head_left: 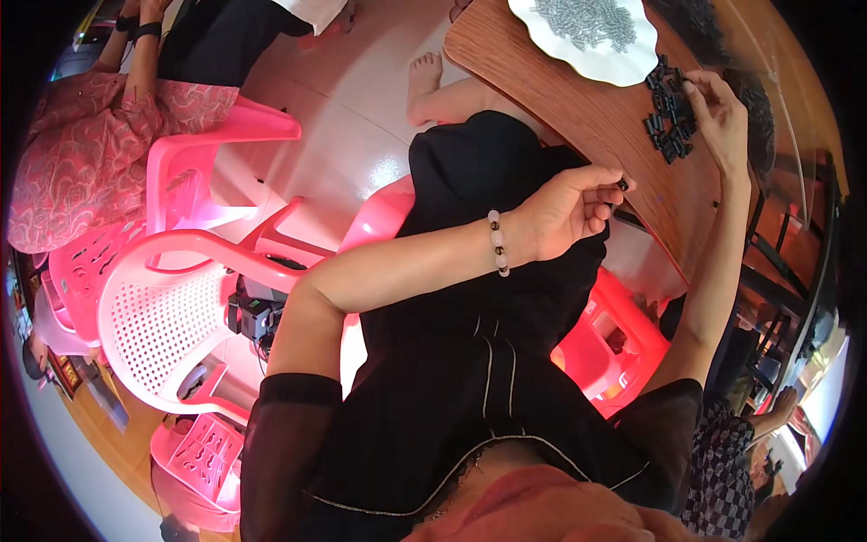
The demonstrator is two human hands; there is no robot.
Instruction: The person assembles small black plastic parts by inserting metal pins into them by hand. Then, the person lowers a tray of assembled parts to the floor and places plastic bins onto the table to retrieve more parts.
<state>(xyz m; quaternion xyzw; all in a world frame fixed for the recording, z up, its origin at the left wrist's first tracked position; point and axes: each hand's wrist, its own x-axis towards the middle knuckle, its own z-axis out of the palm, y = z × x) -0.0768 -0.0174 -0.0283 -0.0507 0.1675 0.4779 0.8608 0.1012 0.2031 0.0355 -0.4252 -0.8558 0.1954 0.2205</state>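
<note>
Head cam: L hand (564, 215) curled, R hand (721, 125) outstretched at blk pcs (666, 115).

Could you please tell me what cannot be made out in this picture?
All in the head view:
Small dark piece: its full shape is partly hidden by the left hand holding it.
Right hand: its own fingers hide whether it grips any of the black pieces.
White plate: its far part is cut off by the top edge.
Grey pieces on it: too small and crowded to count.
</note>
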